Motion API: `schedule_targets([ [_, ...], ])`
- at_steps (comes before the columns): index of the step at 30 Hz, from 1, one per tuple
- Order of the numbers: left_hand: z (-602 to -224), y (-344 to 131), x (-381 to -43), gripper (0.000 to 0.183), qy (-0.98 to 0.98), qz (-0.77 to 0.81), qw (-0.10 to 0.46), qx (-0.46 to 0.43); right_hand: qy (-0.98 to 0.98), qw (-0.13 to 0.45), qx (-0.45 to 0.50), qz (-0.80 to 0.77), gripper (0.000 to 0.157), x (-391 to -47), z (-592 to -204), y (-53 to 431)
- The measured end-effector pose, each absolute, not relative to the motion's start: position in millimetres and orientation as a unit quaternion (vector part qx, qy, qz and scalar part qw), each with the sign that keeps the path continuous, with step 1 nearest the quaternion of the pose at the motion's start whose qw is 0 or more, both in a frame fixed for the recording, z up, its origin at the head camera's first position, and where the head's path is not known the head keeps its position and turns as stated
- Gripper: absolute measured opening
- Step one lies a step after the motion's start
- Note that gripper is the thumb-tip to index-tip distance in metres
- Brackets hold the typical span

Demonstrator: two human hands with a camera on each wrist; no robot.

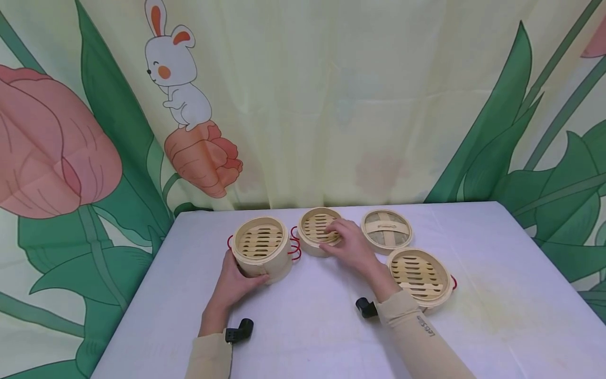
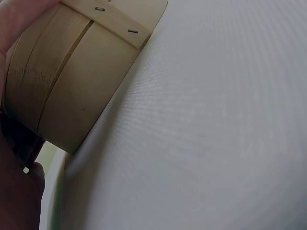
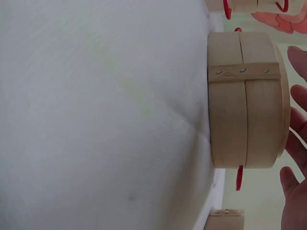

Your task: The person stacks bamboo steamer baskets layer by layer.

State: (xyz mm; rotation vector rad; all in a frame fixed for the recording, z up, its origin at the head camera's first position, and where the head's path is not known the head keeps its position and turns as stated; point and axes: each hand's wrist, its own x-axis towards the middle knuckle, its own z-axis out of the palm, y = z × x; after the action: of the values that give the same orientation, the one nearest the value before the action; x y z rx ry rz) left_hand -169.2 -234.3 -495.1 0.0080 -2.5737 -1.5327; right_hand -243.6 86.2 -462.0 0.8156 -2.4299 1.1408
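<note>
On the left of the table, my left hand grips a round bamboo steamer stack low on its side, thumb along the front and fingers round the left. Red loops stick out from its sides, and its top shows a slatted floor. In the left wrist view the pale wooden wall rests on the cloth. My right hand is at the right rim of another bamboo steamer, just behind and right of the stack. The right wrist view shows its fingers spread and loosely bent beside the rim.
A round lid with crossed bamboo strips lies at the back right. Another slatted steamer basket with a red loop sits beside my right forearm, partly covered by it. A white cloth covers the table; a printed curtain hangs behind it.
</note>
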Motion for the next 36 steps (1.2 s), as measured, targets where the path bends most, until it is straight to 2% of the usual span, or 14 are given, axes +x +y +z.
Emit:
schedule_targets([
  [8,-495,-234,-170,0.120,-0.856,-0.513,0.072,0.003,-0.867,0.126,0.273,0.397,0.030,-245,-468,92],
  [14,-495,-234,-170,0.120,-0.853,-0.516,0.076,-0.001,-0.865,0.135,0.286,0.389,0.027,-246,-471,92],
  [36,-495,-233,-169,0.120,-0.848,-0.524,0.075,-0.006,-0.861,0.154,0.301,0.380,0.029,-246,-476,92],
])
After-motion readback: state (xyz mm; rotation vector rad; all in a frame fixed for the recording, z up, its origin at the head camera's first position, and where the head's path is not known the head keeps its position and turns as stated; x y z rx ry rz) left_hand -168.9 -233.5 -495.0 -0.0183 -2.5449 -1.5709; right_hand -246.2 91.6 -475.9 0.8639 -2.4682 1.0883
